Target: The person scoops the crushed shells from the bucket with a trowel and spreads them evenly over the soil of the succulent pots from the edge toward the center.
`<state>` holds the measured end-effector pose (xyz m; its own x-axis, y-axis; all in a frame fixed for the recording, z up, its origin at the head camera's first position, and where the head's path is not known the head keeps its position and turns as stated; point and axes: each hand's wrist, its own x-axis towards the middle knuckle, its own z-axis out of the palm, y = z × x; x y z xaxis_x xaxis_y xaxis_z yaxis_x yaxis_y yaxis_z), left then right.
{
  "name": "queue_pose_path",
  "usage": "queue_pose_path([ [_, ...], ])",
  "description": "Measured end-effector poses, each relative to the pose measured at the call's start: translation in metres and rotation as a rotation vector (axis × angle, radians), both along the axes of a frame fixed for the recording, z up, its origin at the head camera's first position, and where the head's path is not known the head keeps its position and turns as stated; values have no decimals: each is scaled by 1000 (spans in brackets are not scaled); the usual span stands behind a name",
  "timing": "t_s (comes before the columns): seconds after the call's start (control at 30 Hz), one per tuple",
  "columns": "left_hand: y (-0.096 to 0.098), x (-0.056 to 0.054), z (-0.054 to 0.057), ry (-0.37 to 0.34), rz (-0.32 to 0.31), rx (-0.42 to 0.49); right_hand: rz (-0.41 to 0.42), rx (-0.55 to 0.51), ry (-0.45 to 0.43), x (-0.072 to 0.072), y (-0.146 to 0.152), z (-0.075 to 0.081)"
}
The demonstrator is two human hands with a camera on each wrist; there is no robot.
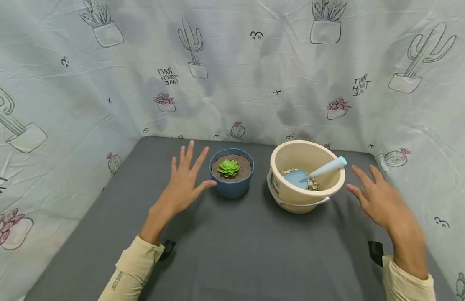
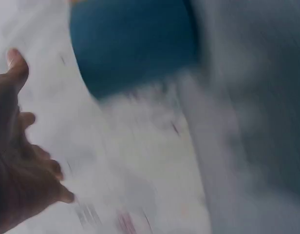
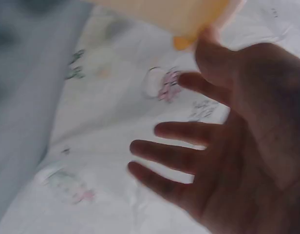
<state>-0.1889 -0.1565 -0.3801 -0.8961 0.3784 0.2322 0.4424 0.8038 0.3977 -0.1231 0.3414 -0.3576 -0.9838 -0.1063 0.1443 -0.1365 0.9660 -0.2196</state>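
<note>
In the head view a blue pot (image 1: 232, 190) of brown soil holds a small green succulent (image 1: 229, 167). My left hand (image 1: 183, 184) hovers at the pot's left side with fingers spread and nothing held. To the right stands a cream bucket (image 1: 296, 198) with a white handle. A light blue hand trowel (image 1: 326, 168) leans inside it, its blade on pale chips (image 1: 313, 184). My right hand (image 1: 383, 200) is just right of the bucket, fingers apart and holding nothing. In the left wrist view the blue pot (image 2: 135, 44) is blurred and stands apart from the hand (image 2: 28, 161).
A dark grey table (image 1: 247, 255) lies under the pot and bucket. White cloth (image 1: 225, 54) printed with cacti hangs behind it and along both sides. Dark straps (image 1: 376, 253) sit by both wrists, next to the cream sleeves (image 1: 409, 284).
</note>
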Motion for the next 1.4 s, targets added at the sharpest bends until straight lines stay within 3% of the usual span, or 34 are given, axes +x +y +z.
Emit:
queue_pose_path([
  [0.1, 43, 8, 6, 80, -129, 120, 43, -52, 232, -10, -13, 13],
  [0.2, 85, 11, 9, 75, -240, 235, 148, -53, 373, -25, -28, 25],
  [0.27, 110, 11, 8, 26, -267, 275, 205, 8, 346, -35, -37, 28],
  [0.43, 148, 16, -8, -165, -220, 243, 248, 223, 39, -50, -56, 24],
  [0.53, 157, 22, -16, -199, -196, 229, 284, 299, 32, -55, -61, 22],
  [0.63, 160, 25, -17, -154, -190, 237, 312, 349, 196, -56, -59, 28],
  [0.77, 165, 21, -13, -103, -192, 252, 322, 395, 438, -62, -54, 42],
  [0.87, 169, 15, -11, -101, -200, 264, 366, 458, 501, -70, -53, 43],
  [1.07, 179, 3, -7, -105, -205, 248, 403, 532, 457, -85, -54, 30],
  [1.27, 182, 0, -8, -102, -214, 246, 302, 436, 283, -87, -46, 27],
  [1.4, 181, -2, -9, -76, -220, 239, 296, 398, 232, -89, -46, 25],
])
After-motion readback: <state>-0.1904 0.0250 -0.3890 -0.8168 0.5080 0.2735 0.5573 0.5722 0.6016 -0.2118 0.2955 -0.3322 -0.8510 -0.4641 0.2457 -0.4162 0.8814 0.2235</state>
